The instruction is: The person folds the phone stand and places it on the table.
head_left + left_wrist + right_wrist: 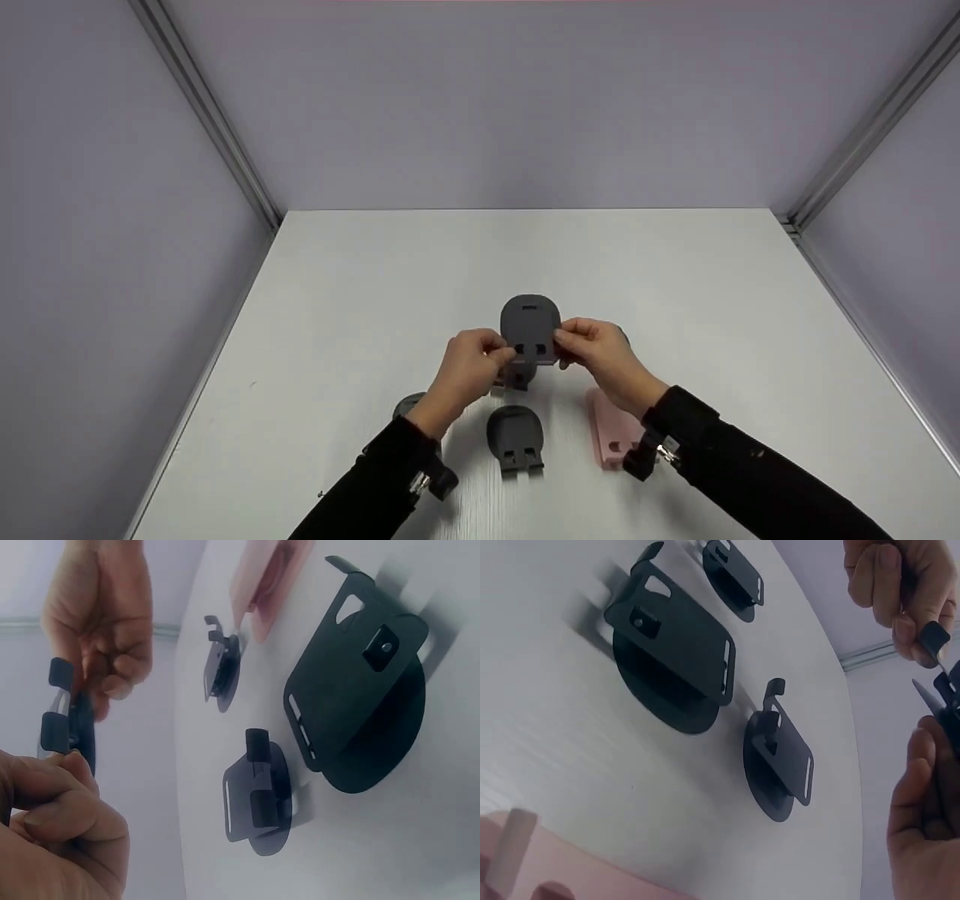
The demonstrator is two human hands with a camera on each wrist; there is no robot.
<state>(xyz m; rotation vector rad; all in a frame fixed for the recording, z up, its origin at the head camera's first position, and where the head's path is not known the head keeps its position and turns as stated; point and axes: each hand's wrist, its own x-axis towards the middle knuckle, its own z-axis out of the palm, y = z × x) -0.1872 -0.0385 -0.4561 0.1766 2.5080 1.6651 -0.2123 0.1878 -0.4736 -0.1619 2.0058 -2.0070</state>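
Both hands hold a dark grey folding phone stand (530, 319) up over the table, its round end away from the person. My left hand (471, 367) pinches its lower left edge, close to the two small cut-outs. On the opposite edge, the thumb and fingers of my right hand (604, 360) grip it. From the side, in the left wrist view, the held stand (84, 727) shows two hooked lips between the hands. Beneath it in the head view, another grey stand (520, 375) is partly hidden.
Nearer the person sits a grey phone stand (515, 435). Another grey stand (409, 403) is partly behind the left forearm. A pink stand (611, 427) lies under the right wrist. Upright panels (525, 105) border the white table (360, 285).
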